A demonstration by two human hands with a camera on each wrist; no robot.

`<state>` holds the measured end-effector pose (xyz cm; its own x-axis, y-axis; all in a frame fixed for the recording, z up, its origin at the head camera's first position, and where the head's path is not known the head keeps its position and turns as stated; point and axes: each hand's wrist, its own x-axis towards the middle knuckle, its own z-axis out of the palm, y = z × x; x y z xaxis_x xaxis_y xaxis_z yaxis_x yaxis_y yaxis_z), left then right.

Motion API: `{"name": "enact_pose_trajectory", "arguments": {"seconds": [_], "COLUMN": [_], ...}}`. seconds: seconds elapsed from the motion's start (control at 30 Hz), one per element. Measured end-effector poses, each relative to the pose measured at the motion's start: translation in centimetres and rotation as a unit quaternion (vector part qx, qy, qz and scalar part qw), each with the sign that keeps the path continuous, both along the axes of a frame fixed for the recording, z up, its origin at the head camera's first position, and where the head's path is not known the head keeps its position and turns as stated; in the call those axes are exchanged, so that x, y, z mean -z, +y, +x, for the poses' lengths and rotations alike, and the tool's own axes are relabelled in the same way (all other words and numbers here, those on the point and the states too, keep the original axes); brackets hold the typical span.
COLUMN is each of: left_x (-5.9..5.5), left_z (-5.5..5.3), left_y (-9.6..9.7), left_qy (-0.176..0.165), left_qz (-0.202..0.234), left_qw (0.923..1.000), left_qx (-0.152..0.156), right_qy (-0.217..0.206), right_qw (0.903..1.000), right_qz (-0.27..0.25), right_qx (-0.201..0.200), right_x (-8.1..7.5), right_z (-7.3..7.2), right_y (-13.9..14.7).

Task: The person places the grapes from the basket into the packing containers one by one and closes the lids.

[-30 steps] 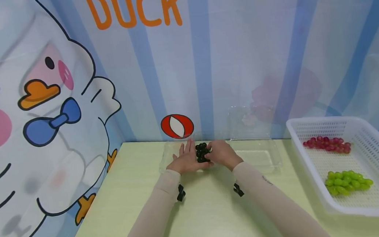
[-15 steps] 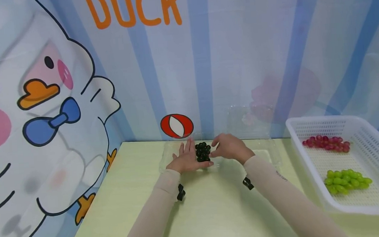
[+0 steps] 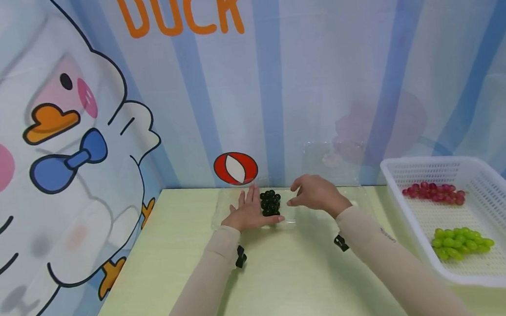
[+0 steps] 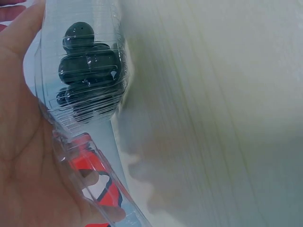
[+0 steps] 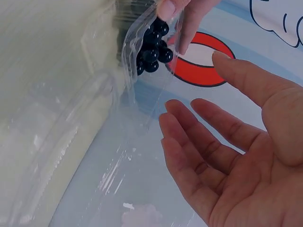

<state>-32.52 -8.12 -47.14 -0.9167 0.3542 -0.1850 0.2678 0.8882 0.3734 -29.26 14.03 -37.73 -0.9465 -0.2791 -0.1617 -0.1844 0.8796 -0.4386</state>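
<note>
A bunch of dark grapes (image 3: 271, 203) lies in a clear plastic clamshell box (image 3: 290, 217) at the table's back edge. My left hand (image 3: 248, 213) rests on this box, fingers straight and spread toward its back, thumb stretched along its front rim. In the left wrist view the grapes (image 4: 90, 66) show through the box's ribbed wall, beside the hand (image 4: 33, 142). My right hand (image 3: 317, 192) hovers just right of the grapes, fingers loosely bent and holding nothing. The right wrist view shows its palm (image 5: 246, 161) turned up, apart from the grapes (image 5: 152, 49).
Another clear box (image 3: 357, 198) stands behind my right hand, its lid (image 3: 334, 159) upright against the striped curtain. On the right, a white basket (image 3: 411, 245) holds red grapes (image 3: 433, 194) and green grapes (image 3: 461, 243). The pale table (image 3: 279, 283) stretches toward me.
My right hand has let go of the dark grapes and moved right and slightly up, away from them. My left hand has stayed in place on the box.
</note>
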Motion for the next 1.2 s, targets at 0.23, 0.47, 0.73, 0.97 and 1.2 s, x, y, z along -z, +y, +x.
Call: {"name": "enact_pose_trajectory", "arguments": {"seconds": [0.23,0.47,0.73,0.97,1.2], "left_x": [0.0,-0.1,-0.2,0.0,-0.1], "left_z": [0.1,0.2,0.3,0.0,0.1], "left_y": [0.0,0.0,0.0,-0.1,-0.1], "left_qy": [0.003,0.004,0.009,0.008,0.006], "left_qz": [-0.002,-0.006,-0.008,-0.006,-0.004], "left_qw": [1.0000,1.0000,0.9999,0.9999,0.9999], "left_qx": [-0.001,0.001,0.005,0.006,0.008], "right_qy": [0.011,0.031,0.046,0.036,0.032], "right_qw": [0.9996,0.9980,0.9969,0.9972,0.9973], "right_qz": [0.022,0.043,0.045,0.045,0.042], "right_qx": [0.018,0.034,0.046,0.049,0.051], "right_x": [-0.4,-0.5,-0.5,-0.7,-0.8], "right_z": [0.0,0.0,0.0,-0.2,-0.2], "right_y": [1.7,3.2,4.8,5.6,6.9]}}
